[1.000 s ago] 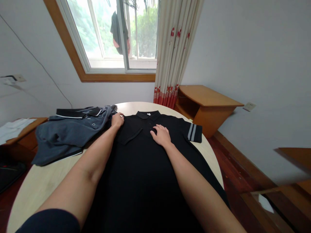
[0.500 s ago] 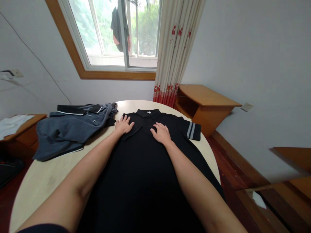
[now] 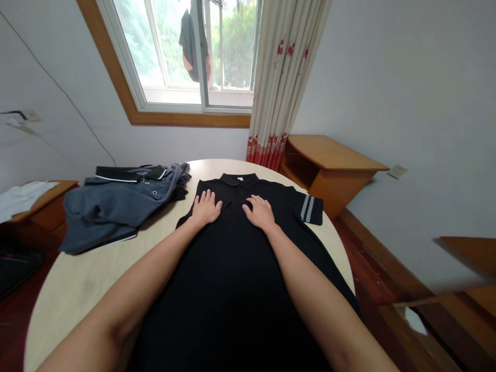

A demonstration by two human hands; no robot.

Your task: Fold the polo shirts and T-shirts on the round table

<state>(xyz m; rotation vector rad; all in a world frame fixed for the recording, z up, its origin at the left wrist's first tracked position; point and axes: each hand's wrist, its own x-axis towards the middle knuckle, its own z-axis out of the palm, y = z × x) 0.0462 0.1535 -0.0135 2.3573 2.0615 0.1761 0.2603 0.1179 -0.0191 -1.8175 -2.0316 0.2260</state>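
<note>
A black shirt lies flat on a round desk, with its front side up. It covers the middle of the desk from the near edge to the far edge. Its collar is at 12 o'clock, at the far end.

Both hands are open and flat, palms down, and hold nothing. The left hand presses on the chest of the shirt, just at 7 o'clock from the collar, with the fingers a little spread and pointing to 12 o'clock. The right hand rests on the chest at 5 o'clock from the collar, the fingers pointing to 11 o'clock. The two hands are near each other but they do not touch.

The short sleeve with two grey stripes lies spread at 3 o'clock from the right hand, near the desk edge. The other sleeve cannot be seen clearly.

A grey shirt lies crumpled at 9 o'clock from the left hand, on the desk, and it touches the shoulder of the black shirt.

Behind the desk there is a window at 12 o'clock, a curtain at 1 o'clock and a wooden cabinet at 2 o'clock.
</note>
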